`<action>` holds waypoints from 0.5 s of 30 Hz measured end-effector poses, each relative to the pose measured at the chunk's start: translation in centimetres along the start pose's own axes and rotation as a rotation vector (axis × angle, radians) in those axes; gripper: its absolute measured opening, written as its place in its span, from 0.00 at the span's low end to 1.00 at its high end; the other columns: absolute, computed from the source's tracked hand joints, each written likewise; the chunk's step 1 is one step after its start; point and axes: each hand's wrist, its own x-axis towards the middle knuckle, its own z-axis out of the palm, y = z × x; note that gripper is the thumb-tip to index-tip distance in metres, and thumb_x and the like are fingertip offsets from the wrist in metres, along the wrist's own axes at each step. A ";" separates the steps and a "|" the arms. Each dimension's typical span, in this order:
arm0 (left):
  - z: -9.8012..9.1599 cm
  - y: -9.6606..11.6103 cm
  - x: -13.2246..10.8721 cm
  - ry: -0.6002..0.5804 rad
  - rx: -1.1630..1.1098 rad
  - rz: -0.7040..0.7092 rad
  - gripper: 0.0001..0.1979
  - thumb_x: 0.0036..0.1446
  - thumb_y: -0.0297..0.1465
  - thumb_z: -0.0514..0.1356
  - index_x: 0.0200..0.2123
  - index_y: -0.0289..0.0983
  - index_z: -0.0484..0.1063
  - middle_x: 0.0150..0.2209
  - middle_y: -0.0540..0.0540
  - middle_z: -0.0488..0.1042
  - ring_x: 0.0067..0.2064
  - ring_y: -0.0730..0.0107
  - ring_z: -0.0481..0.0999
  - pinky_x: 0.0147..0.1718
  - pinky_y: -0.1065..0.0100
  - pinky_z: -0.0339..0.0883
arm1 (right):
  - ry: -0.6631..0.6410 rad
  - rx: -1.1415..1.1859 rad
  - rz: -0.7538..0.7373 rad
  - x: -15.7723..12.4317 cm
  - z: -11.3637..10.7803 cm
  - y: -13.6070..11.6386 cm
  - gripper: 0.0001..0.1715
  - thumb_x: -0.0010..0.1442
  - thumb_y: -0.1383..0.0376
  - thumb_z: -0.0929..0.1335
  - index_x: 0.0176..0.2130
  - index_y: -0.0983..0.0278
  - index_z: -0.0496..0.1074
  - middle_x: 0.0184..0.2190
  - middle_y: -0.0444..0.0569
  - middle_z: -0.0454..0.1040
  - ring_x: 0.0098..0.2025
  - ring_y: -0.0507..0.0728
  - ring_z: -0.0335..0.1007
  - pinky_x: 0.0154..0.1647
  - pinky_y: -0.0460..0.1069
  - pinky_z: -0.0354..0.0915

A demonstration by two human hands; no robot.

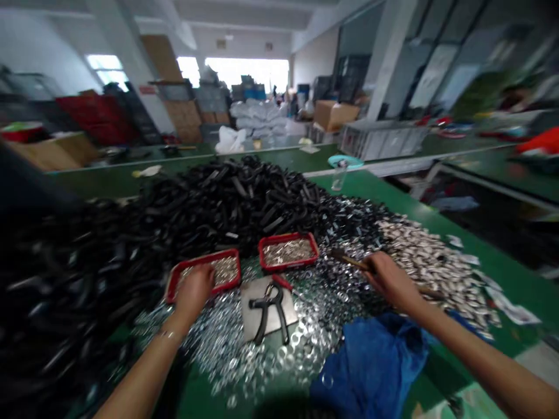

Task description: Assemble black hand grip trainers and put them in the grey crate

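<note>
Blue plastic bag at lower centre; right hand closed on brown stick, tip pointing upper left toward right red tray; left hand, grip unclear, over left red tray.

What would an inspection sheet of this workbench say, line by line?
Surface: green workbench, largely heaped over.
Job's things: left hand in a red tray of small metal pieces; right hand grips a wooden stick.
Clutter: silver rings, black pieces, second red tray, black-handled tool, blue bag.
Cables: nothing seen.
Surroundings: cardboard box, white sacks, grey crates.
</note>
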 end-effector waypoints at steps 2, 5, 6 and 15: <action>0.5 -0.1 0.2 0.044 -0.082 -0.064 0.13 0.57 0.27 0.53 0.37 0.34 0.78 0.41 0.37 0.79 0.45 0.53 0.77 0.48 0.57 0.69 | -0.169 0.209 0.066 0.3 -0.2 -1.3 0.11 0.68 0.56 0.62 0.40 0.60 0.65 0.30 0.47 0.71 0.29 0.57 0.68 0.30 0.50 0.62; 1.8 -0.7 0.6 0.059 -0.077 -0.138 0.12 0.59 0.26 0.54 0.40 0.34 0.78 0.43 0.38 0.79 0.48 0.56 0.76 0.52 0.58 0.67 | -0.360 0.446 0.098 0.1 0.0 -5.1 0.17 0.69 0.50 0.59 0.38 0.59 0.64 0.25 0.44 0.70 0.25 0.55 0.67 0.27 0.48 0.61; 2.0 -0.9 0.6 0.066 -0.079 -0.151 0.12 0.59 0.26 0.55 0.40 0.35 0.78 0.43 0.39 0.79 0.48 0.56 0.76 0.53 0.59 0.67 | -0.412 0.483 0.072 0.0 0.0 -6.6 0.18 0.69 0.49 0.59 0.38 0.59 0.64 0.25 0.44 0.70 0.26 0.56 0.68 0.28 0.49 0.61; 1.1 0.8 -1.8 0.322 -0.441 -0.097 0.06 0.59 0.27 0.59 0.38 0.37 0.76 0.39 0.46 0.77 0.44 0.64 0.75 0.47 0.63 0.68 | -0.444 0.435 -0.099 2.5 1.5 -15.1 0.18 0.71 0.50 0.55 0.41 0.60 0.62 0.29 0.48 0.72 0.30 0.58 0.71 0.31 0.50 0.61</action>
